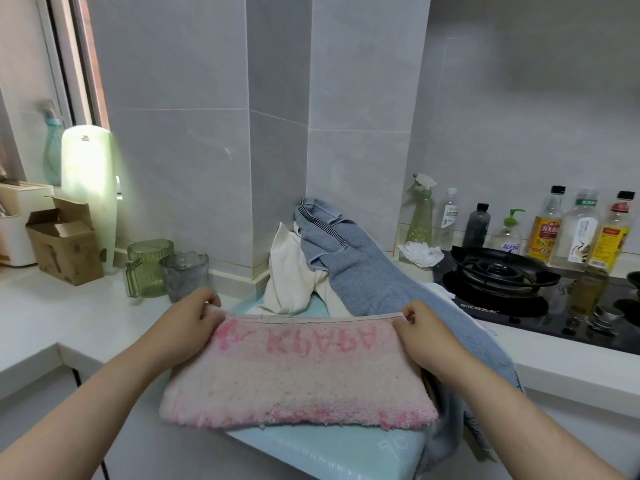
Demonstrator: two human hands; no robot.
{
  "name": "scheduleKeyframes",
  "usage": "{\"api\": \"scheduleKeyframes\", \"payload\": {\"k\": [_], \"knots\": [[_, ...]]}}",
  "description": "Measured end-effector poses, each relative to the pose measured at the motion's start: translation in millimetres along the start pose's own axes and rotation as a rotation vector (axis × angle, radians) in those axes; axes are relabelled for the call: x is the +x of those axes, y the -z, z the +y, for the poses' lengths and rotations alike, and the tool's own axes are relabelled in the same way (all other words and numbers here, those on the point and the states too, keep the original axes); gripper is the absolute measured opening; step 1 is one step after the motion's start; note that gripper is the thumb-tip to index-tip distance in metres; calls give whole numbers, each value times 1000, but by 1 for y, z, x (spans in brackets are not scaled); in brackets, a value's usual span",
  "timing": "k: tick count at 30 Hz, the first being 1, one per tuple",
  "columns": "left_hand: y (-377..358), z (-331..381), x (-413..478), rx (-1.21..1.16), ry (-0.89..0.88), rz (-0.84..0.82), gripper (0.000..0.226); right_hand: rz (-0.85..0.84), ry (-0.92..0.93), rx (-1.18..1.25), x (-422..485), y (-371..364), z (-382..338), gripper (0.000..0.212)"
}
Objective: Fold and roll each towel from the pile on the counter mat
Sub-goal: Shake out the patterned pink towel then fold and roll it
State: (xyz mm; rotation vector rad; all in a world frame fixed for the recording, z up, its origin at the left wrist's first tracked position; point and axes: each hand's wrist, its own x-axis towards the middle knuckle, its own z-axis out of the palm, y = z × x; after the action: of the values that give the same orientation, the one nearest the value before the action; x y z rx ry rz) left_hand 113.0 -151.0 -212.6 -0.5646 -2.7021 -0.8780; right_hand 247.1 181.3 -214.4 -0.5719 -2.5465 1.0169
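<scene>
Knuckles bent, the left grip (187, 327) pinches the far left corner of a pink towel (298, 372), and the right grip (427, 337) pinches the far right corner. Both clench the hemmed edge, thumbs on top, fingertips tucked out of sight beneath the cloth. 2 bare forearms reach in from the lower corners, wrists level, and the edge runs straight between them. The towel is nubby, worn terry, folded into a long rectangle. Deeper pink lettering across it is too blurred to read, and fuzzy pink pile lines the near fold. It lies flat on a smooth pale-teal mat (329, 452), whose near corner is cut off by the frame. Behind it on the mat sits the pile: a grey-blue towel (367, 282) with a striped band, heaped over a cream cloth (289, 275) and trailing past the right wrist over the edge of the white tabletop (52, 313). A ribbed green pitcher (149, 265) and a grey cup (185, 275) stand to the left; a black gas hob (502, 278) and a row of bottles (547, 230) to the right.
</scene>
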Motion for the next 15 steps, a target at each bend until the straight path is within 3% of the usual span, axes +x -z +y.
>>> {"api": "scheduleKeyframes", "payload": {"k": [4, 10, 12, 15], "knots": [[-15, 8, 18, 7, 70, -39, 15, 19, -92, 30, 1, -5, 4, 17], [-10, -4, -3, -71, 230, -59, 56, -7, -148, 208, -37, 8, 7, 21], [-1, -7, -28, -10, 175, 1, 50, -47, -134, 221, -51, 8, 16, 20], [0, 15, -64, 79, -75, -14, 36, -120, -125, 311, -65, 5, 22, 20]]}}
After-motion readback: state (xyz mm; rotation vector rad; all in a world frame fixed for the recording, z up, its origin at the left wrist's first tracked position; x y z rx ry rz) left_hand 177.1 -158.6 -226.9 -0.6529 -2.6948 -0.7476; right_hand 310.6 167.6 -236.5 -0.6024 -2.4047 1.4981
